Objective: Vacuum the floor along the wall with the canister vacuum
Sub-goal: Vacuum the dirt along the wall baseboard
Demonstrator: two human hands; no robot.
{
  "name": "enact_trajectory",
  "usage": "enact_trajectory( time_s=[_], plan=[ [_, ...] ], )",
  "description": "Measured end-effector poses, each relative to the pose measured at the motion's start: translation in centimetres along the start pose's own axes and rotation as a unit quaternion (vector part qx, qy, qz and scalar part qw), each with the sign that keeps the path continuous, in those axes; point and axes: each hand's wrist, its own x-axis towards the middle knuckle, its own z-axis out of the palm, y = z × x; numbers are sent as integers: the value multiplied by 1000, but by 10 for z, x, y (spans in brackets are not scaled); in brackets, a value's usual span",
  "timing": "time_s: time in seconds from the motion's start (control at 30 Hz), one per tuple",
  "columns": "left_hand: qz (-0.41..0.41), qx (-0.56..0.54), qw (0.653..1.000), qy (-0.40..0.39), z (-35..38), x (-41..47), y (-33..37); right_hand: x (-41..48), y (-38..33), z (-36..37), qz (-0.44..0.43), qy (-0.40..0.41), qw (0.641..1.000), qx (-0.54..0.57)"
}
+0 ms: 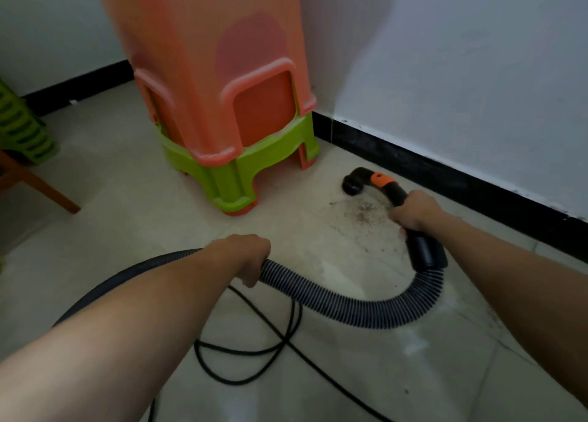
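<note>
My right hand grips the black curved vacuum handle, which has an orange collar. Its nozzle points down at the tile floor close to the black baseboard. My left hand holds the ribbed grey hose, which loops on the floor between both hands. A patch of dust and debris lies on the tiles just behind the nozzle. The canister itself is out of view.
A tall stack of orange and green plastic stools stands in the corner left of the nozzle. A black power cord coils on the floor near me. More green stools and a wooden leg are at the left.
</note>
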Motion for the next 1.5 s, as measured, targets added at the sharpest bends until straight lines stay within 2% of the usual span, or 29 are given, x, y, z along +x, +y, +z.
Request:
enact_trajectory(
  time_s=[0.13, 0.33, 0.4, 0.53, 0.7, 0.87, 1.03, 1.17, 1.27, 1.4, 1.5],
  plan=[
    [15, -10, 1000, 11, -13, 13, 21, 18, 39, -27, 65, 25, 995, 65],
    [-1, 14, 1000, -5, -12, 10, 18, 4, 38, -14, 56, -83, 988, 121],
    [-3, 20, 1000, -12, -10, 6, 17, -1, 30, -7, 44, -99, 987, 117],
    [-10, 20, 1000, -18, -6, -3, 12, -3, 24, 1, 37, -70, 992, 96],
    [0, 34, 999, -32, -1, -9, 13, -7, 7, 7, 1, -120, 989, 86],
    [-15, 35, 999, -21, -4, -15, 7, -9, 9, 6, 18, -59, 996, 64],
    [-11, 28, 999, -37, -10, -17, 9, -18, -8, 5, -13, -138, 990, 40],
    [10, 3, 999, -30, -9, -12, 19, -27, 10, 0, -20, -109, 994, -2],
    [44, -12, 998, -49, -3, -6, 36, -35, 24, -7, -36, -152, 988, -5],
    [65, 1, 996, -53, -3, 1, 52, -38, 36, -24, -28, -141, 989, -22],
    [82, 8, 994, -69, -3, 3, 60, -43, 38, -35, -30, -182, 982, -26]
  ],
)
